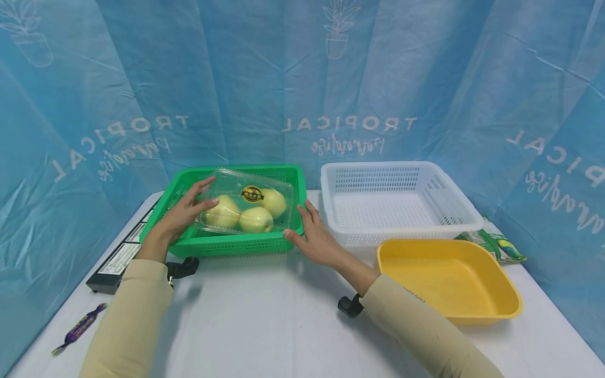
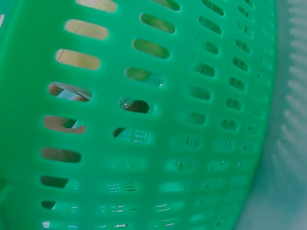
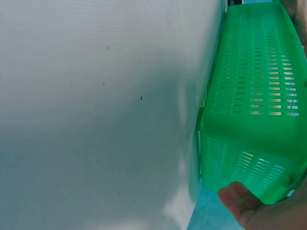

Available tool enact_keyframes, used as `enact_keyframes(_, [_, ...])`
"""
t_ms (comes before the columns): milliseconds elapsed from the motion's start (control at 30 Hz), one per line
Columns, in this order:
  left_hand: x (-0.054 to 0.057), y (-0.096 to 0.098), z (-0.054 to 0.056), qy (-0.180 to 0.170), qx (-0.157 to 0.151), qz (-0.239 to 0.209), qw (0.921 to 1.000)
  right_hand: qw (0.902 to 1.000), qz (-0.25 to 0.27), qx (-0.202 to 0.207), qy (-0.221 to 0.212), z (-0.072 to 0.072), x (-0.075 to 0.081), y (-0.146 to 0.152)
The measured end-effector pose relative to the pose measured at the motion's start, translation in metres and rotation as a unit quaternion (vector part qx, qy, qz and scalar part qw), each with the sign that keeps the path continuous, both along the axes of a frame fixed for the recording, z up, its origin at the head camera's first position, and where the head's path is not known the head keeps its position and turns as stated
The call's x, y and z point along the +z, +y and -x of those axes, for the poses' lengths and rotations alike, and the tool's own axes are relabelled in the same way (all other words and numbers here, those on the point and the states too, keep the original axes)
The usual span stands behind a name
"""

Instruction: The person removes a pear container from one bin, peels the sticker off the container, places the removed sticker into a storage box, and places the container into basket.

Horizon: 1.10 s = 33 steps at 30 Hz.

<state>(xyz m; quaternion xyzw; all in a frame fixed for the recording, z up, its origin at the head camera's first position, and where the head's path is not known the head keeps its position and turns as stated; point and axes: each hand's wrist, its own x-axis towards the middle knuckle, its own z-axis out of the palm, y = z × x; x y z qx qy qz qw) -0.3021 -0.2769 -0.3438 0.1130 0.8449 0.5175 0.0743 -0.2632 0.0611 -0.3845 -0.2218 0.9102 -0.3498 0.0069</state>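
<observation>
A clear plastic box (image 1: 288,197) with several yellow-green, apple-like fruits (image 1: 257,219) lies in the green basket (image 1: 222,245). Its lid bears a black and gold label (image 1: 252,193). My left hand (image 1: 184,212) reaches over the basket's left side, with fingers stretched and the thumb at the box's left end. At the basket's right front corner is my right hand (image 1: 315,236), its fingers spread along the outside of the rim. In the right wrist view, its fingers (image 3: 235,196) show beside the end wall. Slotted basket wall fills most of the left wrist view.
Right of the green basket stands a white basket (image 1: 383,209), with a yellow tub (image 1: 444,278) in front of it. A green packet (image 1: 501,244) lies behind the tub. At left are a black box with white labels (image 1: 118,260) and a purple-wrapped candy (image 1: 80,329).
</observation>
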Motion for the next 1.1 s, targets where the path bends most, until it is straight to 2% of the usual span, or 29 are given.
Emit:
enact_keyframes(167, [0.002, 0.001, 0.0, -0.01, -0.012, 0.001, 0.9999, 1.0, -0.004, 0.0, 0.004, 0.0, 0.0, 0.0])
enact_keyframes(467, [0.003, 0.003, -0.003, -0.006, -0.02, 0.026, 0.9995, 0.9999, -0.006, -0.003, 0.01, 0.0, 0.0, -0.001])
enact_keyframes(800, [0.006, 0.014, -0.004, -0.013, -0.004, 0.038, 0.9992, 0.9999, -0.008, -0.006, 0.011, 0.0, 0.0, 0.0])
enact_keyframes(967, [0.011, 0.02, -0.006, -0.026, 0.014, 0.02, 0.9994, 1.0, -0.003, -0.005, 0.008, 0.0, 0.001, 0.0])
enact_keyframes(1100, [0.011, 0.022, -0.006, -0.02, 0.033, 0.006, 0.9992, 1.0, -0.003, -0.004, 0.007, 0.0, 0.0, -0.001])
